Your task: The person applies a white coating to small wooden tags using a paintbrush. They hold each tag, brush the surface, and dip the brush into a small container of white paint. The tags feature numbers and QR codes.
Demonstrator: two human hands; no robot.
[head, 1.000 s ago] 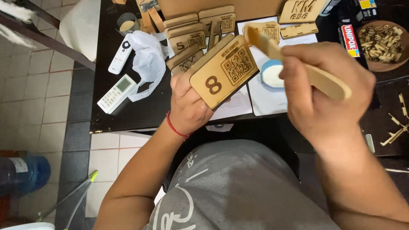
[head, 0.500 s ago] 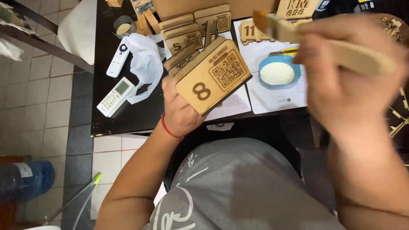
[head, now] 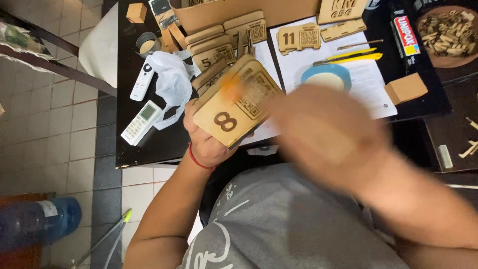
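Gripped from below and behind by the left hand (head: 206, 137), a flat wooden plaque (head: 238, 102) is held above the near edge of the black table (head: 149, 144). The plaque is pale plywood with rounded corners, a large dark numeral burned near its lower left end and a square patterned code burned near its upper right end. Its fingers are curled closed around the lower left end of the plaque, and a red cord is worn at the wrist. The long axis of the plaque runs from lower left to upper right, with the engraved face turned up toward the camera and the numeral end nearest the body.

The right hand (head: 328, 132) is heavily blurred just right of the plaque; a blurred orange tip (head: 230, 87) is seen over the plaque's upper face, but whether the fingers are closed on anything cannot be told.

Beyond the plaque, more engraved plaques (head: 214, 47) are stacked close together, and a white plastic bag (head: 172, 82) and two white remotes (head: 142, 122) lie to the left, near the table's left edge. A blue dish of white paste (head: 326, 77) sits on white paper (head: 371, 84) to the right, with a small wooden block (head: 406, 88) well apart. Open room is left mainly over the lap, below the table edge.
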